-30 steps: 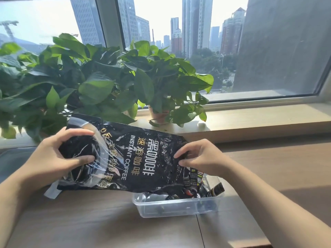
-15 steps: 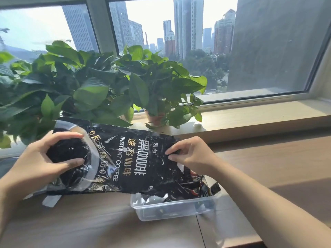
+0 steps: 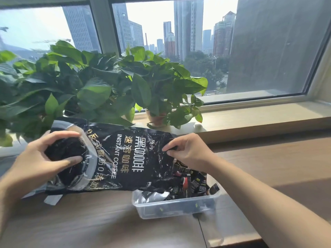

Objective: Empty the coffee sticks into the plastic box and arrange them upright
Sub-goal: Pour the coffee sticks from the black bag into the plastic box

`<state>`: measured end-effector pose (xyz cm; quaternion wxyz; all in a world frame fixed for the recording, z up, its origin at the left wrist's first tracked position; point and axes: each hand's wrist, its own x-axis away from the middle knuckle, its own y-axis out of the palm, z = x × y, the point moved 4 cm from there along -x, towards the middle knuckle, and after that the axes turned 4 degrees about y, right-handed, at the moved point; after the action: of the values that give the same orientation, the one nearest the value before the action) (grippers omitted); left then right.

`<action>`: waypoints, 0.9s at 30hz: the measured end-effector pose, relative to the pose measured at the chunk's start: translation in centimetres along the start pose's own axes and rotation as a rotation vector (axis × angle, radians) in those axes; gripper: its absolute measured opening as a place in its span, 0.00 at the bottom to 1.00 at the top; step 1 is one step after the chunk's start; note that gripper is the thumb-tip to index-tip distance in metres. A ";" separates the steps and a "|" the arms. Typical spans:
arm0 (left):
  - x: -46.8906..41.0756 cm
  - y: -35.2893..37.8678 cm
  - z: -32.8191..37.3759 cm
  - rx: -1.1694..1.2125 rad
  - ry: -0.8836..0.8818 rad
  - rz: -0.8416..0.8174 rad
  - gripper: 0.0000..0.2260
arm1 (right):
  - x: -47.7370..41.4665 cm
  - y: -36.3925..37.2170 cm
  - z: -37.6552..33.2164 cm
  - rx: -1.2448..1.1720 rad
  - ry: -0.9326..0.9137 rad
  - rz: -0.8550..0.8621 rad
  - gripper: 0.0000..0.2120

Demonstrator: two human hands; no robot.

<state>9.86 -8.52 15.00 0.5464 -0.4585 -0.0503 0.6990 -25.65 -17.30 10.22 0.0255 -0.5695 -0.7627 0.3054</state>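
Glossy foil bag [image 3: 125, 158], clear plastic box [image 3: 172, 208], wood-grain table [image 3: 89, 226].

All the readable print is on the black coffee bag [image 3: 125, 158], turned sideways. Nearest the fingers [image 3: 172, 141] of the right hand [image 3: 189, 151] stands "黑咖啡" in large white characters, with a small white line just beside those fingers that is too small to read. Next toward the left hand [image 3: 41, 158] come "速溶咖啡" in gold and "INSTANT COFFEE" in white. Just beside the left fingers [image 3: 71, 160] a gold line begins "0反式脂肪 0", its end creased. The print on the coffee sticks [image 3: 195, 183] below the right fingers is too small to read.
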 end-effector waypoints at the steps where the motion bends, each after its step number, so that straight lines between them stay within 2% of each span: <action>1: 0.2 0.0 0.0 -0.003 -0.016 -0.004 0.30 | 0.0 -0.1 0.0 -0.009 0.002 0.012 0.07; 10: 1.7 -0.3 -1.6 0.021 -0.132 -0.036 0.27 | 0.0 0.4 -0.1 -0.064 -0.006 0.011 0.10; 14: 1.5 -0.3 -1.3 0.117 -0.160 -0.058 0.17 | 0.0 0.8 0.5 -0.055 0.003 0.019 0.11; 15: 1.5 -0.2 -0.9 0.091 -0.149 -0.037 0.14 | 0.1 0.9 0.6 -0.051 0.007 0.016 0.11; 17: 1.0 -0.4 0.7 -0.160 -0.071 0.093 0.14 | 0.1 1.0 0.8 -0.053 0.010 0.002 0.11; 19: 0.2 0.4 4.0 -0.361 0.164 0.180 0.06 | 0.1 1.1 1.0 -0.055 0.003 -0.007 0.11; 20: -0.3 1.5 5.3 -0.377 0.281 0.132 0.07 | 0.1 1.2 1.0 -0.060 -0.003 -0.008 0.11; 22: -1.6 4.9 7.0 -0.299 0.412 -0.088 0.10 | 0.1 1.5 0.8 -0.083 -0.001 -0.002 0.12; 24: -2.8 8.4 8.2 -0.169 0.372 -0.283 0.07 | 0.1 1.7 0.7 -0.101 0.003 -0.005 0.12; 27: -4.2 11.7 9.0 -0.103 0.321 -0.425 0.08 | 0.2 1.8 0.4 -0.093 -0.022 -0.029 0.13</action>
<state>-4.90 -12.70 15.98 0.6577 -0.5699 -0.0938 0.4837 -24.38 -16.97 8.96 -0.0051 -0.5556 -0.7844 0.2758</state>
